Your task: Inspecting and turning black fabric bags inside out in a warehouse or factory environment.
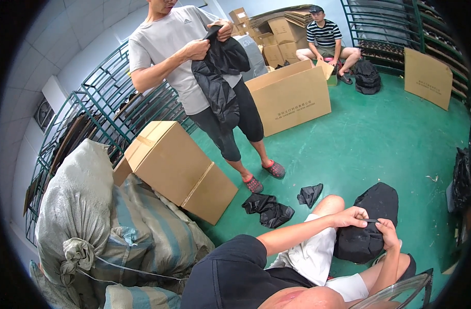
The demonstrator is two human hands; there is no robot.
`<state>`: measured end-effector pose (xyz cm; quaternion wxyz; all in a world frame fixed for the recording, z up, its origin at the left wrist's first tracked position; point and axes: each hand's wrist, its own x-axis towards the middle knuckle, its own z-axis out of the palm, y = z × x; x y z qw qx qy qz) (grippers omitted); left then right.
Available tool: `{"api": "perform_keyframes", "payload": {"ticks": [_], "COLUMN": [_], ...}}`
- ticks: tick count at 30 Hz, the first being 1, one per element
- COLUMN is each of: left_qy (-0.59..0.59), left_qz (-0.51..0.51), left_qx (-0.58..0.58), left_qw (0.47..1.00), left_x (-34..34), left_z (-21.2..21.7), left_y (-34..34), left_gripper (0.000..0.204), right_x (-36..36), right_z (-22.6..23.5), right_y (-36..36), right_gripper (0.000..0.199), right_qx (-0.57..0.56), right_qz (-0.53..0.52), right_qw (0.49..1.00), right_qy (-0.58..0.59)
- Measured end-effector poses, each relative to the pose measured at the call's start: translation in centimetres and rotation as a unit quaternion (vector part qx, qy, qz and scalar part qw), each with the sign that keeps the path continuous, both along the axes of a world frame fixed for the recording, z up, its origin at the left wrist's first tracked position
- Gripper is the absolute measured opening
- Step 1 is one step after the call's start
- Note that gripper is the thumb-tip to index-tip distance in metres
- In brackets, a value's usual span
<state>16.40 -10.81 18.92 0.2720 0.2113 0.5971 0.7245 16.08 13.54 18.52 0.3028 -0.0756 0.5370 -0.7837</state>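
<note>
Lower right: left hand (351, 216) and right hand (387, 232), fingers clamped on black strap (369, 220) over black bag (369, 226); keep strap taut.

A tilted brown carton (179, 167) leans on tied grey sacks (78, 216); an open carton (292, 95) stands behind, stacked boxes (276, 33) beyond, flat cardboard (427, 77) propped right

Two cardboard boxes (181, 167) (292, 98) stand on the green floor (379, 139) beside tied grey sacks (78, 206).

Matt black cloth bag (370, 226) (soft, creased), glossy painted green floor (379, 139).
</note>
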Motion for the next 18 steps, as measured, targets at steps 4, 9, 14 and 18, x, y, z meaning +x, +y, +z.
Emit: {"api": "perform_keyframes", "payload": {"ticks": [4,9,14,18], "left_qy": [0.051,0.097,0.028,-0.029], "left_qz": [0.034,0.099,0.064,0.060], "left_qx": [-0.022,-0.047,-0.001,0.017], "left_qw": [0.998,0.989,0.998,0.998], "left_x": [0.1,-0.1,-0.3,0.7], "left_z": [0.0,-0.7,-1.7,-0.1], "left_y": [0.8,1.4,0.9,2.0], "left_gripper": [0.025,0.017,0.035,0.036], "right_x": [0.2,-0.1,0.0,1.0], "right_z": [0.7,0.0,0.6,1.3], "right_y": [-0.4,-0.2,-0.9,-0.5], "right_gripper": [0.014,0.019,0.020,0.019], "right_qx": [0.041,0.056,0.056,0.052], "right_qz": [-0.001,0.006,0.015,0.007], "right_qw": [0.999,0.996,0.997,0.998], "right_qy": [0.027,0.065,0.048,0.023]}}
